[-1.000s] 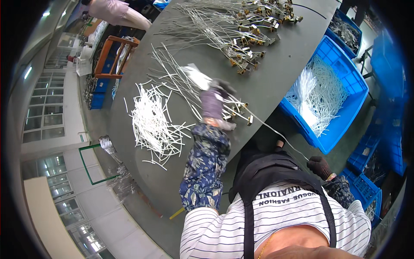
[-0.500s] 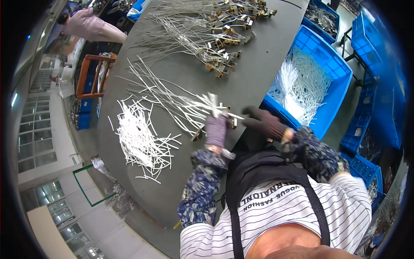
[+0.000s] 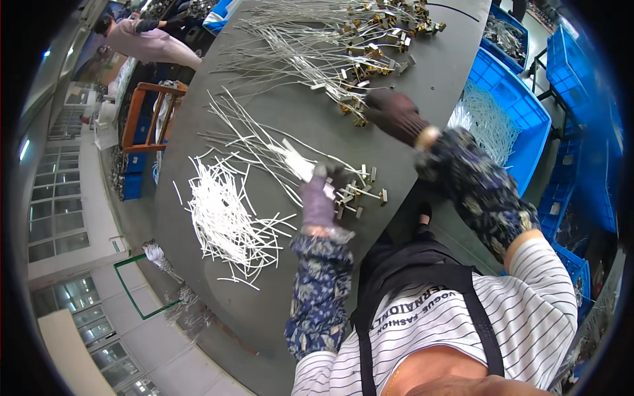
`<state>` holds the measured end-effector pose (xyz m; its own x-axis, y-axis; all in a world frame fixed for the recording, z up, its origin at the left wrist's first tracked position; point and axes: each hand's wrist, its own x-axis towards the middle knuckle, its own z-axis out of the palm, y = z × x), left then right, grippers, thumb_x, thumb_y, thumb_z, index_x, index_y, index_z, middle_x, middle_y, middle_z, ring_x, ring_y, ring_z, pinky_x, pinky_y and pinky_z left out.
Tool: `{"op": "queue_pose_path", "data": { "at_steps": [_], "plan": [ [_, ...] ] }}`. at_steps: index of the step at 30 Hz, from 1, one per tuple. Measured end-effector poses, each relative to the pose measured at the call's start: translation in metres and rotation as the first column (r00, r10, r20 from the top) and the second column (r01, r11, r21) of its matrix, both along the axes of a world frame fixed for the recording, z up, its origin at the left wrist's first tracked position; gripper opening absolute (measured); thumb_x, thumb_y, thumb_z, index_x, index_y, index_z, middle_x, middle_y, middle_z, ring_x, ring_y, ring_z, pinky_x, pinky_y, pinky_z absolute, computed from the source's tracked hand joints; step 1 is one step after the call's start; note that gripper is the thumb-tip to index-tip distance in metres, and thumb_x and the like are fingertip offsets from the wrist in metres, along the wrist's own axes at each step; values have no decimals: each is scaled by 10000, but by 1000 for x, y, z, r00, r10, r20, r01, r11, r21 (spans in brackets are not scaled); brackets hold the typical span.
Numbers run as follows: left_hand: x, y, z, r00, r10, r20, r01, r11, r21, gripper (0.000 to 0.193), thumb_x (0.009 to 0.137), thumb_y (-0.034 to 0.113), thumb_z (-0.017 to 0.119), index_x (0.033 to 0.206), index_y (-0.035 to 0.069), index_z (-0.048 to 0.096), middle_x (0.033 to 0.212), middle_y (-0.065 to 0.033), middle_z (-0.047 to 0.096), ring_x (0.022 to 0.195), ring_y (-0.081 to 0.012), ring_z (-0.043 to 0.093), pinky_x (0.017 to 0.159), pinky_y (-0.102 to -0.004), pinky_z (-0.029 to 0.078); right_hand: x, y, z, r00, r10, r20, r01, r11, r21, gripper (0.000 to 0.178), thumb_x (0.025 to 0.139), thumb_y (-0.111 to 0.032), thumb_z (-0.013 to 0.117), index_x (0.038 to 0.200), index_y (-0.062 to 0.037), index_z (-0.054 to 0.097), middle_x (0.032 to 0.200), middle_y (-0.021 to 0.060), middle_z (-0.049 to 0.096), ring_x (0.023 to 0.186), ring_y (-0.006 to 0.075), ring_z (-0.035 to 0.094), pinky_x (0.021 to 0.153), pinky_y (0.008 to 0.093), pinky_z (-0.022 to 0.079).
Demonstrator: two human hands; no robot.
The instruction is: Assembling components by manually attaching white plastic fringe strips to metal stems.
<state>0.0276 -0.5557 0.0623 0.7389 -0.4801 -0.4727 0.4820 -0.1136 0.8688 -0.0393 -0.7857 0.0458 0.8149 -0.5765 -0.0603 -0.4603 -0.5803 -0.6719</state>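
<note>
A blue crate holds tangled white strands, while the left hand grips a white tube bundle and the right hand, grip unclear from here, is beside the heaped connector-ended wires.

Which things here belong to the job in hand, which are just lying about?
Likely in the job:
white bundle in left hand
near metal-ended wires
far metal-ended wires, by right hand
pile of white pieces

Probably just about:
orange-brown frame
blue bin, far right
</note>
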Motion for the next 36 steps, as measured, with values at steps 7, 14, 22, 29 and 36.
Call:
{"op": "queue_pose_path", "data": {
  "at_steps": [7,14,22,29,36],
  "plan": [
    [1,-71,-69,825,35,-564,-320,852,-415,203,953,287,532,928,86,540,968,-144,647,864,-275,653,778,-446,584,-264,84,-35,908,375,185,-418,830,370,235,690,-92,662,911,-26,618,808,90,557,712,245,588,593,342,468],
    [60,-59,-36,991,50,-125,-102,886,-452,309,960,284,517,1101,13,562,1062,-127,630,926,-271,642,841,-431,570,-423,137,-47,736,-227,-639,666,412,621,228,810,-257,605,767,-34,615,651,43,580,591,127,543,492,281,408],
    [73,-45,7,989,26,-143,-84,904,-418,331,958,302,500,1098,7,556,1076,-174,624,979,-307,627,883,-477,548,-407,124,-47,824,-307,-476,567,458,685,192,785,-237,600,742,-51,607,642,39,563,594,124,521,517,280,400],
    [40,-22,15,981,-44,-191,-10,963,-269,258,930,217,555,1018,-25,570,993,-184,648,887,-298,663,812,-436,595,-426,112,-57,862,-311,-401,506,582,636,171,789,-180,609,690,-41,599,642,53,573,591,126,532,513,282,406],
    [26,8,-1,958,-165,-234,127,977,-170,296,857,254,594,973,-18,621,930,-182,657,883,-304,668,766,-421,581,-441,93,-68,947,-67,-314,320,255,912,182,829,-149,596,681,-42,587,587,36,550,503,120,521,434,299,387]
  ]
}}
